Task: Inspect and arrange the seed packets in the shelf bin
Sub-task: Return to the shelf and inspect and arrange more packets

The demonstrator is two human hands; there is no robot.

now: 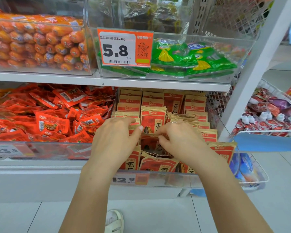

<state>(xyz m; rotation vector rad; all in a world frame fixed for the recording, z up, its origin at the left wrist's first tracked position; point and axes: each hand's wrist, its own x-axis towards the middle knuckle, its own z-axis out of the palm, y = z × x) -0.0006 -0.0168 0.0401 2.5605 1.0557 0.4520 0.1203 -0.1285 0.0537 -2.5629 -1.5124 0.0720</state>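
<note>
- Our left hand (115, 138) and right hand (178, 140) were both inside the clear shelf bin (158, 178) on the lower shelf, among the seed packets (152, 121).
- Left fingers (139, 130) curled round a packet edge; right fingers (161, 134) pinched the top edge of a packet lying tilted mid-bin.
- Back rows stood upright, front ones leaned.
- Judgement: best to lift by the top seam, stand it face-forward, and press it against its row.
</note>
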